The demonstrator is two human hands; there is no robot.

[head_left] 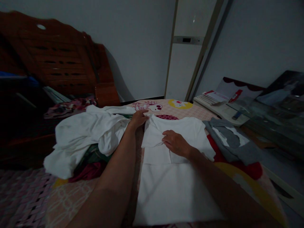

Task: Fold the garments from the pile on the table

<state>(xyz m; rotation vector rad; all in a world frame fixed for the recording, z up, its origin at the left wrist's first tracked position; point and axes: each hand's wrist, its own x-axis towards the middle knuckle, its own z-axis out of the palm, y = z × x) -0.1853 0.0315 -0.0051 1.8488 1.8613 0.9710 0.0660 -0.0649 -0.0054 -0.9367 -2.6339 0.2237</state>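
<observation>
White shirt point(166, 186) at fingertips point(164, 138) of both hands point(139, 118) point(176, 143)

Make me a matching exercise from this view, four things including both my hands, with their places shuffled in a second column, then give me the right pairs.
Things
1. Left hand
2. Right hand
3. Grey garment
4. White pile

Places
A. On top of red cloth
B. On the upper middle of the spread shirt
C. Partly over green cloth
D. At the spread shirt's far left corner

Pairs: 1-D, 2-B, 3-A, 4-C
</observation>
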